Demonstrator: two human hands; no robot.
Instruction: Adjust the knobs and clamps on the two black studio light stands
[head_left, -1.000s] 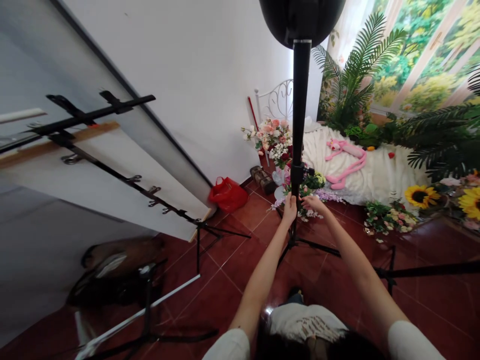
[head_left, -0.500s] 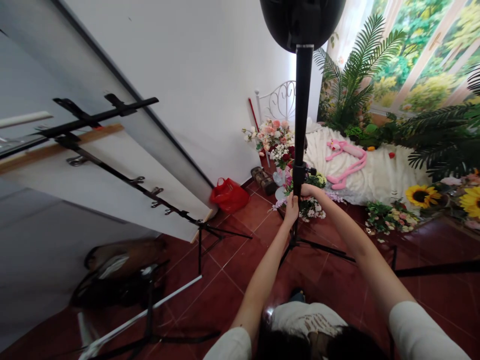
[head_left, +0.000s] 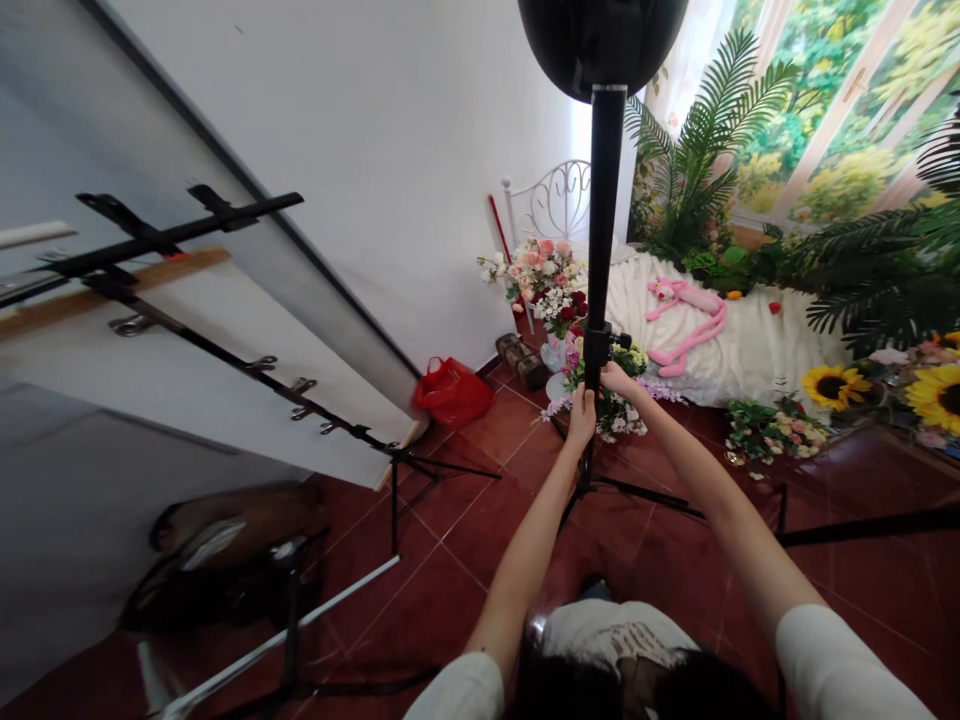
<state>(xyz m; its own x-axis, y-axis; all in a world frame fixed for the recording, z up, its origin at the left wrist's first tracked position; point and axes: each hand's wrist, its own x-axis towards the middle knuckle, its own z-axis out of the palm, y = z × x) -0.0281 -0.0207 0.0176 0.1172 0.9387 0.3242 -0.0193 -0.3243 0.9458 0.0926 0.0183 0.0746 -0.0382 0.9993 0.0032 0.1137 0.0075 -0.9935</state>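
Both hands are clasped on a black stand [head_left: 606,215], the left hand [head_left: 583,412] slightly lower than the right hand [head_left: 616,381], whose fingertips are partly hidden. The collar [head_left: 598,345] sits just above their grip, a bulky black head [head_left: 604,45] higher still. Below the hands, legs [head_left: 652,493] spread over red floor tiles [head_left: 517,500]; so top-heavy a load appears to call for steady, two-handed handling.
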